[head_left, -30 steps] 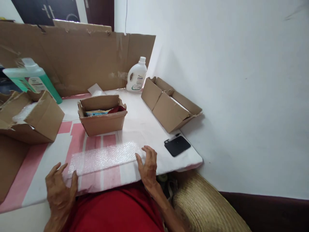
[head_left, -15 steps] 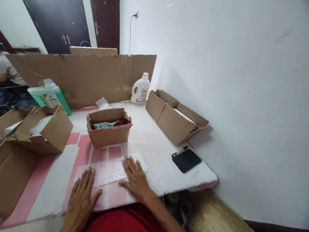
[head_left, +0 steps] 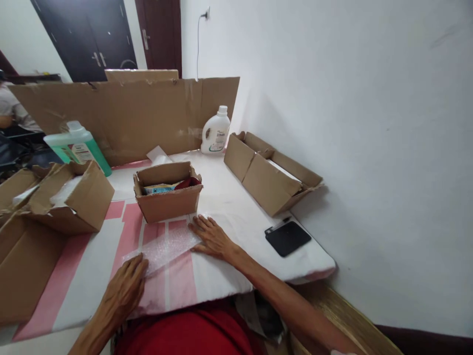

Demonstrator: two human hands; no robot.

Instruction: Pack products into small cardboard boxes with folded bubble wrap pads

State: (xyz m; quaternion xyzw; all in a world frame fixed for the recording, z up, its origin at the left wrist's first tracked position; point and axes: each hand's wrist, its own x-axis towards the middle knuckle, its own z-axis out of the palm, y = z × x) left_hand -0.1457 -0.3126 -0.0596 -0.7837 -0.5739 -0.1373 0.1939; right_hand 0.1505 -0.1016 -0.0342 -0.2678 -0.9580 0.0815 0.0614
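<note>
1. Whereas half a second ago both hands lay flat on the bubble wrap (head_left: 162,248), the right hand (head_left: 210,237) has slid up to its far end, fingers spread, pressing.
2. Left hand (head_left: 125,288) now sits at the near end, fingers curled on the edge.
3. Wrap lies skewed on the table (head_left: 236,207), just before the small box (head_left: 168,193); likely being smoothed or repositioned.
</note>
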